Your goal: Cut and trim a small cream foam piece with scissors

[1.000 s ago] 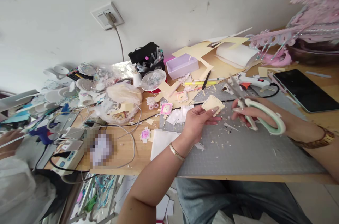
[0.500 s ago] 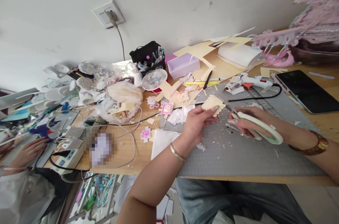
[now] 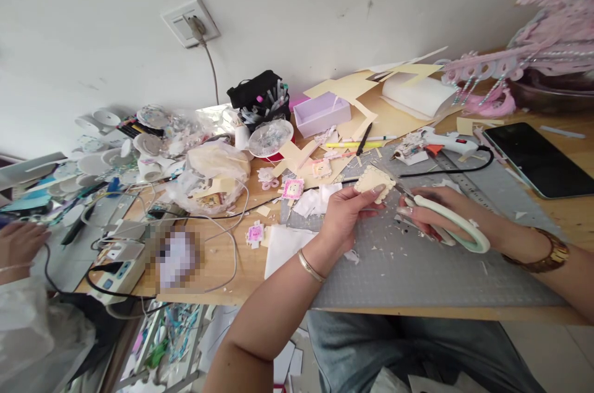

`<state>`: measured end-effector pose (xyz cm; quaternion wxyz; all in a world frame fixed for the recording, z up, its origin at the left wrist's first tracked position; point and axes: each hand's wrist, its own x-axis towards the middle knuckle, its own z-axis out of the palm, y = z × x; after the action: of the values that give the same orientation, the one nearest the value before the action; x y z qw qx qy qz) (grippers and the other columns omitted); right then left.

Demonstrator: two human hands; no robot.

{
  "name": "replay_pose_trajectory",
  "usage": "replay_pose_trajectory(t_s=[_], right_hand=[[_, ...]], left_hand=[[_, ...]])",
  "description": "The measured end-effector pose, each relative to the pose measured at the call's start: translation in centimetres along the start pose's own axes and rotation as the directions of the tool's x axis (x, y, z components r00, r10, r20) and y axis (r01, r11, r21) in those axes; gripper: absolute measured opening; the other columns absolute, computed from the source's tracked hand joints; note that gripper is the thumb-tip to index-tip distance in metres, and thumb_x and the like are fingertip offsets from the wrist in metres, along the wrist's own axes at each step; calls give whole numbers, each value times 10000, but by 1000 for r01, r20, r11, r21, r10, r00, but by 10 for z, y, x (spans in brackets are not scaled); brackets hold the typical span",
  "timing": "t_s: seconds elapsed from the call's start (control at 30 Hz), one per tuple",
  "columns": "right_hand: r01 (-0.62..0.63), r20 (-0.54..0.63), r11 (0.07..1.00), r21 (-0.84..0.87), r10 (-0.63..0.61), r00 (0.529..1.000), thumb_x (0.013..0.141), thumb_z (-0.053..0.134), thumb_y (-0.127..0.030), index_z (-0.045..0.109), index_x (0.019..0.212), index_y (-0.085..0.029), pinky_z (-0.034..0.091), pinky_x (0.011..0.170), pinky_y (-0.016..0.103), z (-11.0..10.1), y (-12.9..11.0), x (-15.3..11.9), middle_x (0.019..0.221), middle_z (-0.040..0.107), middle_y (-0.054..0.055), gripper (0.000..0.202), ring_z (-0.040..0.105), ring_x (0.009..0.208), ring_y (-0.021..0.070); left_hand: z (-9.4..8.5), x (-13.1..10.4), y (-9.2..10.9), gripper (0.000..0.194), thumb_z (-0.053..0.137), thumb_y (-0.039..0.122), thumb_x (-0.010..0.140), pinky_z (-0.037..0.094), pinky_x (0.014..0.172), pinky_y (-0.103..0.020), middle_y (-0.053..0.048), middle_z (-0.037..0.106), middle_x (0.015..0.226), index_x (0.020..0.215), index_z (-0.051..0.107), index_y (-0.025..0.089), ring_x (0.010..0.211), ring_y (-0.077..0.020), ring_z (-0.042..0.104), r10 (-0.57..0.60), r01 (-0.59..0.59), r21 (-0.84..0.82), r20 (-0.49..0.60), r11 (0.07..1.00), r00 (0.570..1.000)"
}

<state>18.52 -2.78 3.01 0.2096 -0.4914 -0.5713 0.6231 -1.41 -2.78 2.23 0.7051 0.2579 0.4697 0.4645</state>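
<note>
Between the thumb and fingers of my left hand [image 3: 346, 213] is a small cream-coloured card [image 3: 371, 182] with scalloped edges. My right hand [image 3: 429, 213] is wrapped round scissors [image 3: 457, 220] with pale green-white handles. Their blades point left, at the card's right edge; whether they touch it I cannot tell. Beneath both hands lies a grey cutting mat [image 3: 417, 281] strewn with tiny paper scraps. Left of the card are small pink-edged cards with drawn faces, one being a pink-bordered card [image 3: 292, 189].
A glue gun [image 3: 450, 143] and a dark-screened tablet [image 3: 541, 158] lie at the right. Behind are a lilac box [image 3: 322, 116], cream card sheets [image 3: 352, 86] and a black pen case [image 3: 255, 96]. At the left, a co-worker's hand [image 3: 21, 250] is beside a power strip [image 3: 118, 272].
The scissors' handles have shifted slightly left with my right hand. My left hand and the card stay almost still. At the far left, the co-worker's hand has moved further left.
</note>
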Motion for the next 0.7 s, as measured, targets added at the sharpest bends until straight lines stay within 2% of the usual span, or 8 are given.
replay_pose_trajectory(t_s=[0.33, 0.57, 0.7], right_hand=[[2, -37, 1000, -13, -3, 999, 744, 752, -634, 584, 654, -231, 381, 382, 252, -1, 3, 1, 480, 597, -23, 446, 514, 398, 135], [-17, -22, 1000, -3, 17, 1000, 748, 744, -605, 624, 734, -228, 358, 371, 246, -3, 6, 1, 470, 591, -31, 395, 504, 386, 136], [-6, -10, 999, -35, 5, 1000, 799, 717, -559, 618, 753, -228, 359, 389, 242, -4, 6, 0, 483, 593, -31, 348, 505, 401, 131]], left_hand=[[-2, 1, 0, 372, 939, 392, 552, 503, 645, -267, -31, 717, 716, 707, 707, 146, 655, -140, 659, 14, -14, 30, -1, 999, 1000], [-3, 2, 2, 373, 936, 401, 544, 497, 636, -251, -27, 715, 736, 687, 701, 148, 658, -125, 643, 38, -38, 42, -1, 998, 999], [-4, 4, 3, 373, 940, 397, 540, 488, 613, -234, -10, 687, 693, 634, 675, 153, 631, -107, 619, 56, -56, 32, -8, 998, 998]])
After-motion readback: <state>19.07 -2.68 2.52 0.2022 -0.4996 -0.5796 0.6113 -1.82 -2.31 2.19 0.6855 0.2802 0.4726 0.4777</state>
